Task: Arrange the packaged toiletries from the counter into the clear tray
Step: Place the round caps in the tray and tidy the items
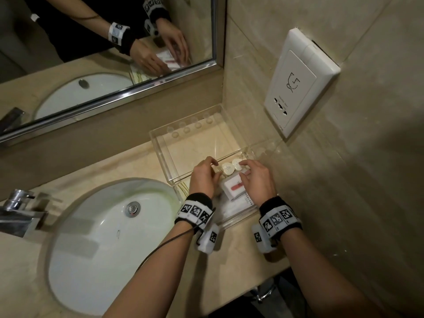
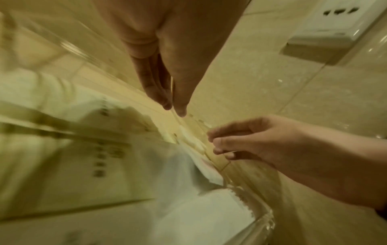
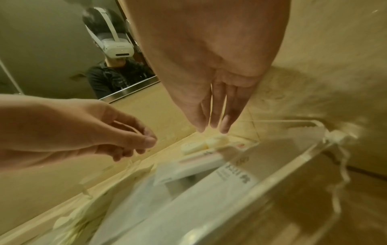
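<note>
Both our hands over the clear tray (image 1: 160,143): right hand (image 1: 257,180) fingers straight, together, nearest the round containers (image 1: 231,167) just ahead; left hand (image 1: 204,177) loosely curled, empty.

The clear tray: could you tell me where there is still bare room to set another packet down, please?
The far half of the clear tray, between the mirror-side wall and the round white containers, shows a bare floor. The near half is crowded: the red-striped packet and other packets overlap there, with the left hand and right hand above them.
</note>
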The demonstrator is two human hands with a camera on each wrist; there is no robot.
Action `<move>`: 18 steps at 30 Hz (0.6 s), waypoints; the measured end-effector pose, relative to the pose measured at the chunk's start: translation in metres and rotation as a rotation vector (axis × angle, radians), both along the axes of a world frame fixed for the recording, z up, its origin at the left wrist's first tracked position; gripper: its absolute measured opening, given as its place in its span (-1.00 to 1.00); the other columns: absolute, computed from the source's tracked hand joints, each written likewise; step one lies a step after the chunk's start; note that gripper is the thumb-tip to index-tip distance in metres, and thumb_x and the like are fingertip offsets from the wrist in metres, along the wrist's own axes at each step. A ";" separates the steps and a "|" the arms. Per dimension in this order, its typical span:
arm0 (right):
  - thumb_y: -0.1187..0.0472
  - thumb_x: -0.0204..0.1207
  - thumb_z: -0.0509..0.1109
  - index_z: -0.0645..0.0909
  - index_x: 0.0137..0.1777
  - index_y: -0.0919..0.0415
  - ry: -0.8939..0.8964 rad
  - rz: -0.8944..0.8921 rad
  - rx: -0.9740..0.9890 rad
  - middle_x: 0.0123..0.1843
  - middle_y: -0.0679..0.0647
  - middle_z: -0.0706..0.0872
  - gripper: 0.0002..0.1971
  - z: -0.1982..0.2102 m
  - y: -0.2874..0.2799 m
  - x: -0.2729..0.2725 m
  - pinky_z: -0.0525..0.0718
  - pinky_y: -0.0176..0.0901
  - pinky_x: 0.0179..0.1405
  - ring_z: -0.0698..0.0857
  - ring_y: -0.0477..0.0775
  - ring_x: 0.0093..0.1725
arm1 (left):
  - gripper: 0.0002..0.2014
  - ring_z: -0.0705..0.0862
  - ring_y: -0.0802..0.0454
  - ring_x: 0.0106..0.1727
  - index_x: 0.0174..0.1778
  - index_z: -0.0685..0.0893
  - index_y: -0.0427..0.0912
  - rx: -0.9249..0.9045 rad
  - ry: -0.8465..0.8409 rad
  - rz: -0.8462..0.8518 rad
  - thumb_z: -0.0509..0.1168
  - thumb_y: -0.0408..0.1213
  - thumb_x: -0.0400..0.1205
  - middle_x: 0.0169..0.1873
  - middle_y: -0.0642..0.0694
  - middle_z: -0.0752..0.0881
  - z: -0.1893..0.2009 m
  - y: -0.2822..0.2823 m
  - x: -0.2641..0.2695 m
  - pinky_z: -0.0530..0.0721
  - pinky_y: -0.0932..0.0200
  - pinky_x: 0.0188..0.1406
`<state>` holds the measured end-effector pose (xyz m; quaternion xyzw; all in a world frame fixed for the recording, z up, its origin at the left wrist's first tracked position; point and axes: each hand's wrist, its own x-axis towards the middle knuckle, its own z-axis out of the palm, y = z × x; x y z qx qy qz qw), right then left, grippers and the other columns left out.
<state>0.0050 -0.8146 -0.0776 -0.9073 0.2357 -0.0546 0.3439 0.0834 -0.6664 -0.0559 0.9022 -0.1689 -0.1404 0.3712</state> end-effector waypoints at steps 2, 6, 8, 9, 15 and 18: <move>0.34 0.55 0.42 0.64 0.28 0.12 -0.033 0.044 -0.014 0.29 0.04 0.69 -0.68 -0.002 0.001 -0.003 0.70 -0.06 0.24 0.71 0.06 0.13 | -0.85 0.63 0.06 -0.16 0.01 0.66 -0.11 0.014 -0.064 -0.039 0.42 -0.33 0.55 -0.15 -0.03 0.67 -0.003 0.020 -0.001 0.69 0.12 -0.05; 0.19 0.66 0.31 0.54 0.50 0.06 0.027 0.210 -0.090 0.60 0.01 0.47 -0.60 -0.005 0.011 -0.001 0.27 -0.23 0.56 0.39 0.04 0.59 | -0.81 0.59 0.07 0.19 0.12 0.76 -0.09 0.078 -0.188 -0.241 0.36 -0.24 0.62 0.14 -0.02 0.68 -0.016 0.050 -0.009 0.44 0.37 0.22; 0.08 0.72 0.22 0.43 0.60 0.03 0.095 0.284 -0.133 0.69 -0.01 0.32 -0.55 -0.011 0.015 0.000 0.22 -0.09 0.63 0.24 0.07 0.69 | -0.76 0.58 0.01 0.31 0.19 0.76 -0.10 0.114 -0.216 -0.290 0.31 -0.20 0.66 0.24 -0.05 0.67 -0.022 0.056 -0.013 0.46 0.29 0.34; 0.03 0.73 0.18 0.36 0.64 0.02 0.133 0.316 -0.153 0.72 -0.03 0.26 -0.52 -0.013 0.016 0.001 0.20 -0.08 0.64 0.18 0.06 0.71 | -0.75 0.56 -0.01 0.35 0.22 0.75 -0.11 0.125 -0.216 -0.295 0.29 -0.20 0.67 0.29 -0.07 0.66 -0.023 0.059 -0.014 0.48 0.20 0.40; 0.03 0.76 0.10 0.20 0.70 -0.02 0.155 0.353 -0.163 0.74 -0.08 0.18 -0.49 -0.019 0.016 -0.002 0.10 -0.12 0.65 0.09 0.01 0.73 | -0.62 0.41 -0.04 0.54 0.41 0.60 -0.05 0.190 -0.142 -0.366 0.27 -0.35 0.67 0.49 -0.07 0.50 -0.031 0.070 -0.016 0.41 -0.02 0.55; 0.05 0.75 0.12 0.19 0.71 0.00 0.139 0.348 -0.119 0.73 -0.08 0.20 -0.47 -0.014 0.015 -0.004 0.12 -0.13 0.65 0.11 0.01 0.73 | -0.59 0.42 -0.02 0.53 0.40 0.61 -0.01 0.156 -0.145 -0.331 0.28 -0.42 0.64 0.48 -0.04 0.50 -0.028 0.073 -0.016 0.43 0.00 0.53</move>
